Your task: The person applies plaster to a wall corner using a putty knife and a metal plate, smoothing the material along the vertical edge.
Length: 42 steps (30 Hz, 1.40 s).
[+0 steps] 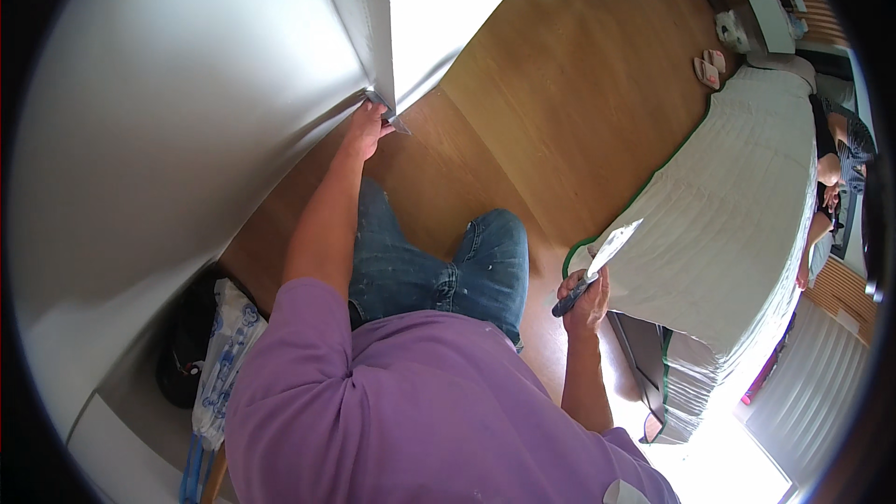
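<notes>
My left hand (366, 131) reaches forward to the foot of the white wall corner (381, 56). Its fingers are closed on a flat metal blade (401, 126), whose tip sticks out beside the corner near the floor. The rest of that tool is hidden by the hand. Off to the right, my right hand (588, 306) grips the dark handle of a putty knife (611, 250). This knife's blade points up and away, with white material on it, and is held apart from the wall.
A bed (719, 215) with a pale, green-edged cover stands to my right; another person (831, 163) is at its far side. Slippers (709, 70) lie on the wooden floor (569, 84). A black bag (182, 359) and plastic packaging (229, 355) sit by the left wall.
</notes>
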### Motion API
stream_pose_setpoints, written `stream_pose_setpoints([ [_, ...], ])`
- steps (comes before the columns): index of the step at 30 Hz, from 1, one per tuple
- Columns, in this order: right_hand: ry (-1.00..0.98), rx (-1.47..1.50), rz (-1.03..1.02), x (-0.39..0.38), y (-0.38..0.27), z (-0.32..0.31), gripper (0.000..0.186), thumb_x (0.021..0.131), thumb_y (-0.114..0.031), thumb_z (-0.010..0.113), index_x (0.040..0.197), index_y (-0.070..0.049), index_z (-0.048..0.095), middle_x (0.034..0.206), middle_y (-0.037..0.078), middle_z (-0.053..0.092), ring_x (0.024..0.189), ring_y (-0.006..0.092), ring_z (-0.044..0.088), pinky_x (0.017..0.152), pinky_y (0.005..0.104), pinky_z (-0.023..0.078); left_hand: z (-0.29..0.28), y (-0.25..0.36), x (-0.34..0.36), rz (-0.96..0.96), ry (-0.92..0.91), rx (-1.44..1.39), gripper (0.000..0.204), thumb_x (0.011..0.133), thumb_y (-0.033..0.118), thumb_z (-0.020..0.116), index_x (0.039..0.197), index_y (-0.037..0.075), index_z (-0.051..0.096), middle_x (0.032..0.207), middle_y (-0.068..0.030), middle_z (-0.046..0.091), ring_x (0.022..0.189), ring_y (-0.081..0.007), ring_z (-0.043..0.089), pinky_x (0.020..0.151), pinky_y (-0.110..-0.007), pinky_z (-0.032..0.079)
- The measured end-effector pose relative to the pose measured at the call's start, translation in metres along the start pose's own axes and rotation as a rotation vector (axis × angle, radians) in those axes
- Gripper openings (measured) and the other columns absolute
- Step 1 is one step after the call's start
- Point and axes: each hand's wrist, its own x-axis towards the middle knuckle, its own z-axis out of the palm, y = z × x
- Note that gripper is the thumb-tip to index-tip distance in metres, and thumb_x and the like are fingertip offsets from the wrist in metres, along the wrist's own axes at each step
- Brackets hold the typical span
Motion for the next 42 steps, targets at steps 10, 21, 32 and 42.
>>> stream_pose_setpoints([
  [10, 0.045, 0.025, 0.032, -0.001, 0.001, -0.003, 0.051, 0.106, -0.046, 0.048, 0.137, -0.006, 0.045, 0.071, 0.008, 0.055, 0.056, 0.0176, 0.055, 0.050, 0.0305, 0.046, 0.000, 0.029, -0.016, 0.019, -0.080, -0.046, 0.021, 0.103, 0.016, 0.052, 0.121, 0.006, 0.056, 0.118, -0.0095, 0.059, 0.104, -0.0253, 0.061, 0.097, -0.043, 0.056],
  [21, -0.027, 0.110, -0.035, -0.001, 0.013, -0.013, 0.059, 0.104, -0.050, 0.051, 0.144, -0.007, 0.044, 0.068, 0.005, 0.052, 0.053, 0.0159, 0.053, 0.048, 0.0293, 0.045, 0.017, 0.086, -0.071, 0.082, -0.164, -0.071, 0.024, 0.100, 0.014, 0.052, 0.117, -0.002, 0.056, 0.119, -0.0154, 0.061, 0.108, -0.0290, 0.063, 0.098, -0.045, 0.056],
  [32, -0.093, 0.272, -0.092, 0.001, 0.039, -0.026, 0.047, 0.106, -0.042, 0.050, 0.141, -0.010, 0.042, 0.078, 0.010, 0.057, 0.062, 0.0205, 0.058, 0.048, 0.0322, 0.047, 0.045, 0.169, -0.163, 0.183, -0.158, -0.054, 0.024, 0.099, 0.014, 0.056, 0.115, -0.004, 0.056, 0.115, -0.0175, 0.061, 0.104, -0.0295, 0.063, 0.097, -0.047, 0.057],
  [42, -0.058, 0.424, -0.040, 0.009, 0.046, -0.019, 0.040, 0.108, -0.030, 0.044, 0.144, -0.012, 0.043, 0.076, 0.007, 0.053, 0.060, 0.0189, 0.057, 0.047, 0.0329, 0.049, 0.083, 0.256, -0.254, 0.292, -0.200, -0.016, 0.028, 0.100, 0.016, 0.058, 0.115, -0.008, 0.059, 0.118, -0.0186, 0.062, 0.109, -0.0297, 0.063, 0.099, -0.047, 0.058],
])
